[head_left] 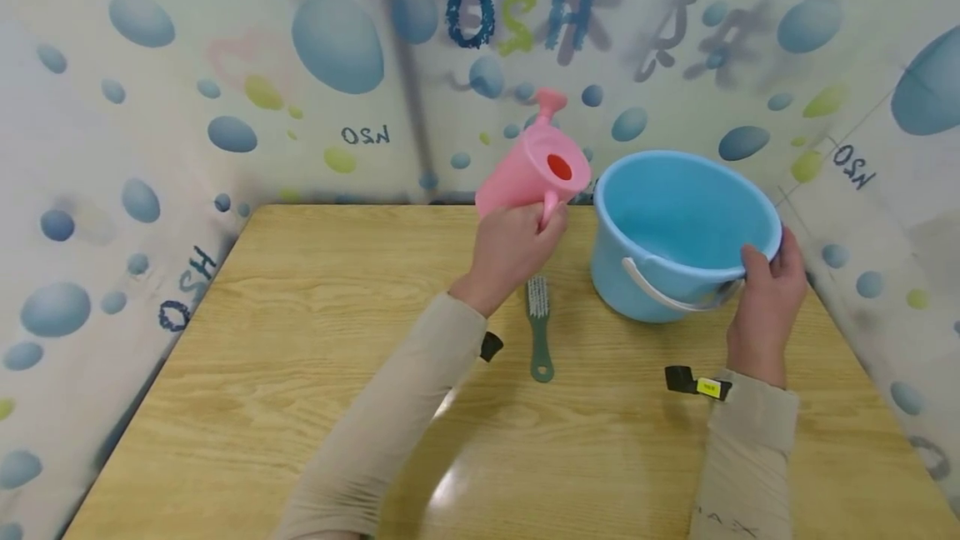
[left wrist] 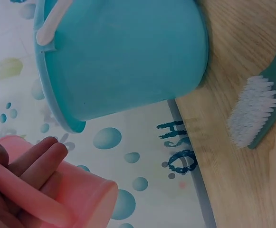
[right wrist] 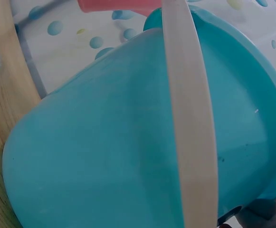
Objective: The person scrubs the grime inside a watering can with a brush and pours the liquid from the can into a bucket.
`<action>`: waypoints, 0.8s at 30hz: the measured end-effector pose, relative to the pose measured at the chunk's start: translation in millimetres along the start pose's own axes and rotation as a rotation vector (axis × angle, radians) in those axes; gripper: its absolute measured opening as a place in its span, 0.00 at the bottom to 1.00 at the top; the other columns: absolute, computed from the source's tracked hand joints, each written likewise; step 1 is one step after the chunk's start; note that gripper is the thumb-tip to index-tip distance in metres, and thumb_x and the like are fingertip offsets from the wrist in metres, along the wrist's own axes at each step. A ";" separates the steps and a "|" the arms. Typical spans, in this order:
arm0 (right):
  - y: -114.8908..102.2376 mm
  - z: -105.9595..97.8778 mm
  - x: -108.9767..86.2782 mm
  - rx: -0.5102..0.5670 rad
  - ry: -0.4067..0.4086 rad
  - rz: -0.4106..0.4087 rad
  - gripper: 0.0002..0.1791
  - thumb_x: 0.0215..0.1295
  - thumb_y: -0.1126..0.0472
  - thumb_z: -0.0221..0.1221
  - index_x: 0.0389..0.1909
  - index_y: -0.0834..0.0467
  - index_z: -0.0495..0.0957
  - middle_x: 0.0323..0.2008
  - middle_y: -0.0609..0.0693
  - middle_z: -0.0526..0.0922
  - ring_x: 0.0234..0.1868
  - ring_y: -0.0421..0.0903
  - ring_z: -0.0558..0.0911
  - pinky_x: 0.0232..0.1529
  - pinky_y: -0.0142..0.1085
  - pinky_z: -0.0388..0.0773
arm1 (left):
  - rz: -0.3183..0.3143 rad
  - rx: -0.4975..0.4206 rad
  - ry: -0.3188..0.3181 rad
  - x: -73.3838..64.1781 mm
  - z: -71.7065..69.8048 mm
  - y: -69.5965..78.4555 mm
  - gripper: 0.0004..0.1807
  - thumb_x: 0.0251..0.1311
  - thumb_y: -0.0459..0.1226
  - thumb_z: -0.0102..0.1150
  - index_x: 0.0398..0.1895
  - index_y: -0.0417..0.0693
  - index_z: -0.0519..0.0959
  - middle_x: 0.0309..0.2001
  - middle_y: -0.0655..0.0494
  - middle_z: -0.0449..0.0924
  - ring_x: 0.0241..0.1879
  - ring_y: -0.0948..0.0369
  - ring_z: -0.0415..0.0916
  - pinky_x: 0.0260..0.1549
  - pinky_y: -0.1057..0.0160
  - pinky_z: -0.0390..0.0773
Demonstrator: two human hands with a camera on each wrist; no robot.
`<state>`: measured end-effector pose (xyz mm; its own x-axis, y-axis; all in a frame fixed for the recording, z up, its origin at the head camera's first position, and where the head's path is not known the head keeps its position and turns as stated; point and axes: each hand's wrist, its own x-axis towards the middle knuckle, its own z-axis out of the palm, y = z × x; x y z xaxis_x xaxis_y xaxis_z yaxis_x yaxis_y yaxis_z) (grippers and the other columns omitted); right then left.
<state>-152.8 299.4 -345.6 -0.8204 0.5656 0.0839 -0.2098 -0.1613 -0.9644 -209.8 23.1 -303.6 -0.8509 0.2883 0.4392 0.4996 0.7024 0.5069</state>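
Note:
My left hand (head_left: 517, 250) grips the handle of a pink watering can (head_left: 528, 173), its fingers passing through the loop in the left wrist view. The can is raised over the back of the table, with its spout pointing up and toward the wall. To its right is a light blue bucket (head_left: 645, 273) with a white handle (head_left: 660, 297) hanging down at the front. My right hand (head_left: 768, 307) holds the bucket's right rim, thumb over the edge and fingers outside. Between the two arms lies a green scrub brush (head_left: 540, 340), its white bristles facing up.
The wooden table (head_left: 300, 340) meets a wall (head_left: 262, 140) printed with blue and green drops at the back and sides. A black wrist strap piece (head_left: 679, 379) juts from the right sleeve, another black piece (head_left: 491, 347) from the left.

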 end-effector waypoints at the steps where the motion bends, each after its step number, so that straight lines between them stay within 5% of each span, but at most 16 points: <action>1: -0.1 0.2 -0.2 -0.002 0.001 0.005 0.26 0.63 0.63 0.51 0.62 0.50 0.60 0.63 0.45 0.60 0.62 0.39 0.59 0.59 0.29 0.54 | -0.001 0.007 -0.008 0.7 0.1 0.6 0.26 0.62 0.48 0.38 0.07 0.49 0.63 0.07 0.59 0.60 0.10 0.63 0.59 0.12 0.68 0.58; 11: 0.9 -0.1 -0.1 -0.032 -0.011 -0.006 0.26 0.63 0.63 0.50 0.62 0.49 0.60 0.63 0.44 0.60 0.62 0.40 0.59 0.59 0.30 0.55 | 0.017 0.044 -0.111 9.4 0.7 6.7 0.27 0.63 0.50 0.32 0.08 0.49 0.63 0.08 0.59 0.62 0.10 0.63 0.60 0.13 0.68 0.60; 24: -0.3 0.0 1.4 -0.036 -0.015 -0.013 0.26 0.64 0.63 0.50 0.63 0.50 0.60 0.63 0.45 0.59 0.62 0.40 0.59 0.59 0.31 0.55 | 0.105 0.175 -0.157 19.8 2.3 16.5 0.26 0.62 0.49 0.32 0.07 0.50 0.63 0.08 0.59 0.61 0.10 0.64 0.61 0.13 0.69 0.58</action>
<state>-153.9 300.3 -345.2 -0.8257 0.5552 0.1002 -0.2016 -0.1245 -0.9715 -218.7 41.9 -288.3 -0.8176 0.4534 0.3548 0.5623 0.7614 0.3227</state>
